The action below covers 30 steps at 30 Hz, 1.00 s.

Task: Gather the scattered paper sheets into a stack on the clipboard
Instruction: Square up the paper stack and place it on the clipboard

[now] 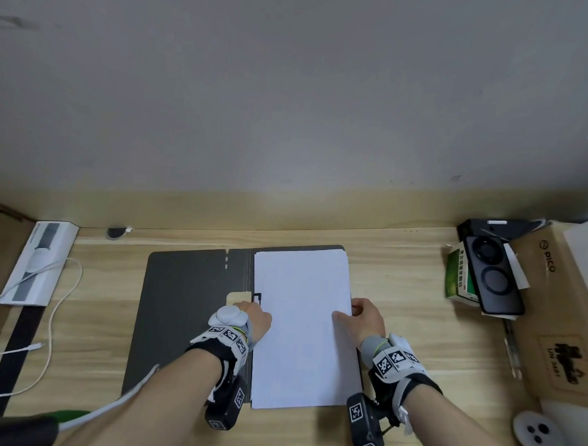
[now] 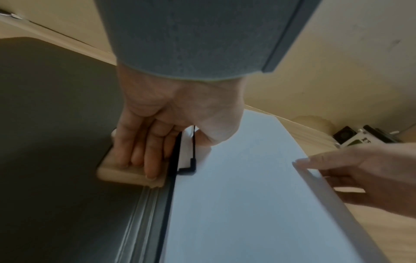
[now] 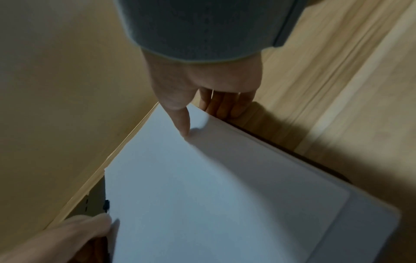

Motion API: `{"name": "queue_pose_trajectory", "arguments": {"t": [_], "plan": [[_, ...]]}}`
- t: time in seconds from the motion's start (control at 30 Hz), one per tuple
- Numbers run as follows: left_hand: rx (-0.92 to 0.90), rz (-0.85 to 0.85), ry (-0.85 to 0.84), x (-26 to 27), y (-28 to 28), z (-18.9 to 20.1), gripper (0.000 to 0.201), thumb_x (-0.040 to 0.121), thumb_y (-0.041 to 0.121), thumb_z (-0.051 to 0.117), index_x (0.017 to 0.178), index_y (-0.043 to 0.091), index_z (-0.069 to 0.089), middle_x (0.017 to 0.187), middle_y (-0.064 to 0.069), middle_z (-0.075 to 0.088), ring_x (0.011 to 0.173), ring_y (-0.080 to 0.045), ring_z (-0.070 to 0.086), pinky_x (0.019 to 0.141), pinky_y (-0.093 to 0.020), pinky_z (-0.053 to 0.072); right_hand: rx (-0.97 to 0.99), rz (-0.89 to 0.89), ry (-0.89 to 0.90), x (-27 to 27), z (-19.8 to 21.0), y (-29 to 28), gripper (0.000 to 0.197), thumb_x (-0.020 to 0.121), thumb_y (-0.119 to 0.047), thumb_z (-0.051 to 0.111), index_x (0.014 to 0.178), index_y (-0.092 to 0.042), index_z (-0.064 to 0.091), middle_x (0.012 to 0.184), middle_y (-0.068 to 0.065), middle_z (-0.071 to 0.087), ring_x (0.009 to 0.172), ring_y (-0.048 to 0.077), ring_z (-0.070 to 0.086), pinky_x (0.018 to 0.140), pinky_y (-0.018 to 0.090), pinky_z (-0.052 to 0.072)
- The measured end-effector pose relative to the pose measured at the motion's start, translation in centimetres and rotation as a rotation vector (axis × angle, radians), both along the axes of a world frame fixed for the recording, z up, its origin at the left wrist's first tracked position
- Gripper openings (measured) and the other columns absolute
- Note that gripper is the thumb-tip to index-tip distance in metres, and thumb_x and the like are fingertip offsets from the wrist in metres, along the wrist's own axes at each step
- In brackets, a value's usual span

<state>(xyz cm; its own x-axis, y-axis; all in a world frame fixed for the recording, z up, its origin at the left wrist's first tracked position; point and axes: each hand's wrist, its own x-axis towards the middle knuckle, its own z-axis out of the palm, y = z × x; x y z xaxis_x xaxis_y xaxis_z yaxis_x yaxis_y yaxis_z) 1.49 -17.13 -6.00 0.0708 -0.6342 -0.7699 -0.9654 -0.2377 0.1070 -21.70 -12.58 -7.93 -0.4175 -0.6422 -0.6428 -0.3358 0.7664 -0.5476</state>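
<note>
A dark grey folder clipboard (image 1: 182,319) lies open on the wooden desk. The white paper stack (image 1: 302,323) rests on its right half. My left hand (image 1: 254,313) is at the stack's left edge, its straight fingers (image 2: 135,151) pressing flat on the wood-coloured clip lever (image 2: 126,175). The thumb lies beside the black wire clip (image 2: 192,160), which sits over the paper's edge. My right hand (image 1: 356,313) pinches the stack's right edge, thumb (image 3: 182,122) on top and fingers (image 3: 225,105) beneath, lifting that edge slightly off the board.
A black phone (image 1: 494,280) lies on a green box at the right, next to a cardboard box (image 1: 550,298). A white cable (image 1: 56,298) and a white package (image 1: 38,264) lie at the left. A white controller (image 1: 538,435) sits at the bottom right.
</note>
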Motion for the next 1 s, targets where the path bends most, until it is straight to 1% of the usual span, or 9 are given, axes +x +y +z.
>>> {"name": "queue_pose_trajectory", "arguments": {"t": [0.2, 0.3, 0.4, 0.6, 0.77, 0.83, 0.9, 0.97, 1.0], "plan": [[-0.007, 0.007, -0.029, 0.1, 0.0, -0.9, 0.019, 0.093, 0.032, 0.040, 0.090, 0.014, 0.044, 0.096, -0.007, 0.043, 0.090, -0.020, 0.039, 0.079, -0.027, 0.032, 0.130, 0.112, 0.033, 1.5, 0.5, 0.1, 0.032, 0.058, -0.037, 0.069, 0.079, -0.014, 0.069, 0.085, 0.005, 0.066, 0.092, 0.029, 0.059, 0.080, 0.035, 0.054], [-0.018, -0.017, -0.027, 0.1, 0.1, -0.7, 0.018, 0.092, 0.032, 0.041, 0.091, 0.015, 0.045, 0.097, -0.007, 0.044, 0.089, -0.020, 0.040, 0.079, -0.027, 0.033, 0.086, 0.070, 0.009, 1.3, 0.2, 0.4, 0.028, 0.058, -0.030, 0.075, 0.080, -0.013, 0.069, 0.084, 0.004, 0.071, 0.085, 0.028, 0.065, 0.068, 0.032, 0.055], [-0.030, -0.076, -0.026, 0.2, 0.0, 0.1, 0.018, 0.092, 0.033, 0.040, 0.090, 0.016, 0.047, 0.095, -0.006, 0.046, 0.088, -0.020, 0.041, 0.078, -0.027, 0.034, 0.075, 0.004, 0.003, 0.5, 0.5, 0.7, 0.020, 0.069, -0.019, 0.077, 0.085, -0.015, 0.068, 0.086, 0.004, 0.071, 0.083, 0.028, 0.067, 0.074, 0.034, 0.056], [-0.037, -0.162, -0.103, 2.8, 0.6, 0.8, 0.024, 0.097, 0.034, 0.037, 0.100, 0.019, 0.056, 0.096, -0.007, 0.050, 0.088, -0.020, 0.043, 0.077, -0.028, 0.033, -0.026, -0.152, -0.089, -3.9, 1.4, 2.2, 0.020, 0.069, -0.006, 0.077, 0.086, -0.014, 0.069, 0.086, 0.006, 0.073, 0.082, 0.029, 0.069, 0.081, 0.043, 0.058], [-0.102, -0.143, -0.104, 2.1, 0.2, 3.7, 0.052, 0.096, 0.044, 0.035, 0.123, 0.005, 0.056, 0.117, -0.012, 0.063, 0.098, -0.026, 0.061, 0.083, -0.030, 0.045, -0.173, -0.180, -0.267, -4.8, 4.9, 2.8, 0.024, 0.077, 0.007, 0.070, 0.097, -0.007, 0.067, 0.083, 0.008, 0.071, 0.066, 0.026, 0.064, 0.059, 0.030, 0.053], [-0.176, -0.019, 0.042, 0.9, -0.3, 4.8, 0.076, 0.089, 0.063, 0.036, 0.138, 0.004, 0.040, 0.130, -0.013, 0.056, 0.113, -0.029, 0.058, 0.093, -0.035, 0.047, -0.236, -0.161, -0.327, -4.4, 6.7, 2.5, 0.026, 0.077, 0.007, 0.071, 0.097, -0.009, 0.068, 0.086, 0.010, 0.074, 0.069, 0.028, 0.067, 0.063, 0.035, 0.057], [-0.061, 0.232, 0.419, -0.8, -0.7, 5.7, 0.102, 0.077, 0.079, 0.040, 0.149, 0.010, 0.022, 0.148, -0.009, 0.040, 0.133, -0.028, 0.044, 0.109, -0.039, 0.035, -0.280, -0.123, -0.356, -3.9, 7.7, 1.8, 0.030, 0.074, 0.006, 0.074, 0.098, -0.011, 0.069, 0.089, 0.011, 0.075, 0.073, 0.030, 0.070, 0.069, 0.040, 0.060], [0.013, 0.522, 0.767, -2.0, -0.3, 7.7, 0.108, 0.061, 0.081, 0.058, 0.145, 0.018, 0.031, 0.145, 0.000, 0.047, 0.129, -0.022, 0.048, 0.112, -0.042, 0.031, -0.335, -0.108, -0.386, -3.4, 9.4, 1.2, 0.032, 0.072, 0.006, 0.076, 0.098, -0.011, 0.069, 0.090, 0.010, 0.076, 0.074, 0.029, 0.070, 0.068, 0.038, 0.060], [0.001, 0.644, 0.852, -2.3, -0.5, 8.9, 0.093, 0.063, 0.068, 0.068, 0.138, 0.020, 0.041, 0.136, 0.002, 0.055, 0.123, -0.020, 0.053, 0.110, -0.044, 0.033, -0.365, -0.113, -0.399, -3.1, 10.5, 0.8, 0.033, 0.071, 0.006, 0.077, 0.098, -0.011, 0.068, 0.089, 0.009, 0.076, 0.073, 0.028, 0.071, 0.065, 0.035, 0.059]]}}
